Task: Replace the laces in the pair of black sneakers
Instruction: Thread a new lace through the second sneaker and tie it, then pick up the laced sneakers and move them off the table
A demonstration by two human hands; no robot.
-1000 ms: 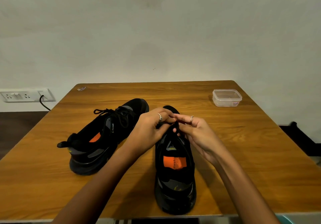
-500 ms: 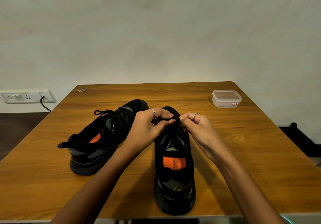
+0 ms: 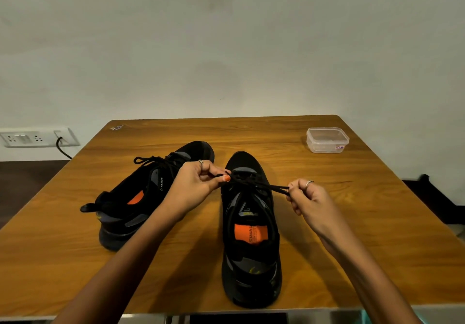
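Black lace stretches taut across the nearer sneaker, which stands toe-away on the wooden desk. Left hand pinches one end near the eyelets; right hand has its grip curled round the other end. Second sneaker lies angled left, partly hidden behind the left wrist.

The table in the lower frame looks like smooth, faintly glossy wood grain, the two sneakers are matt black cloth with orange insole patches, and the container at upper right is clear plastic.
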